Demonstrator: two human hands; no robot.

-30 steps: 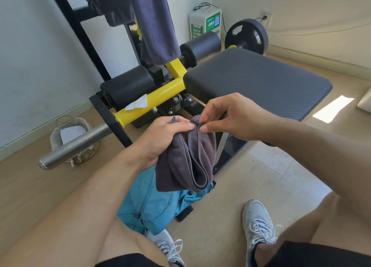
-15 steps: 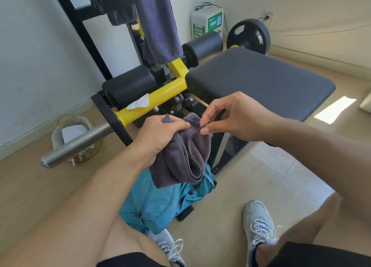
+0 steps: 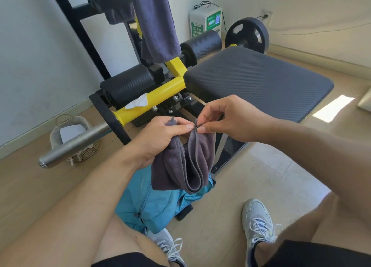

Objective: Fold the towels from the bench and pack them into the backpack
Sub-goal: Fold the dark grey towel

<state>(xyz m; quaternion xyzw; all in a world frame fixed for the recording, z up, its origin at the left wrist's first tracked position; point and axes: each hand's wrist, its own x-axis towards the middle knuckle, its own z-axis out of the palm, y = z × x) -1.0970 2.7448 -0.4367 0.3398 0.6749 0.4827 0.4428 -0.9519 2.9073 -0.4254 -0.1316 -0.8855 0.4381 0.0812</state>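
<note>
While the right hand pinches the top hem of a dark grey towel between thumb and forefinger, its other fingers curl loosely above, and the left hand grips the same towel from the left, thumb on top and a corner of cloth poking up behind the knuckles. The towel hangs in the air between the two hands, doubled over into a loop with its stitched edges facing the viewer and its lower fold drooping. Directly below it, on the floor between the person's knees, sits a teal backpack, slumped, with a zip pull visible on its near side. Just beyond the hands stands a weight bench: its black padded surface stretches to the right and far side, joined to a yellow frame with two black foam rollers. A white scrap of paper lies on the yellow bar. A second, bluish-grey towel hangs from the upright rack at the far left of the bench, with another dark cloth bunched beside it. A steel bar sticks out to the near left, over a small woven basket on the wooden floor. A black weight plate and a white-and-green box stand by the far wall. Two grey trainers show at the near edge.
</note>
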